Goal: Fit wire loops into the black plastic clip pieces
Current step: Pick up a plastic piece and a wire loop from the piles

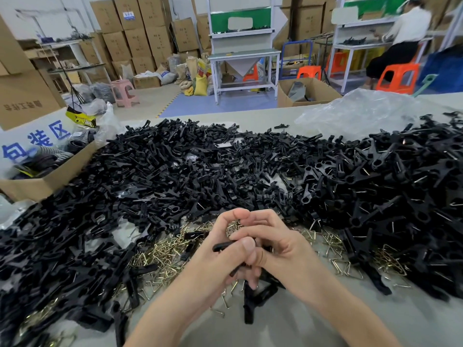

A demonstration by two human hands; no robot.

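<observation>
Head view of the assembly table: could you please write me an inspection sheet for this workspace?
Surface: pale grey table, largely covered.
Job's things: heap of black plastic clip pieces; brass-coloured wire loops scattered by the hands.
Clutter: clear plastic bag; open cardboard box at left.
Hands: left hand and right hand together grip one held clip piece.
Cables: nothing seen.
Surroundings: stacked brown cardboard cartons, orange plastic stools, a seated person at a bench.
</observation>
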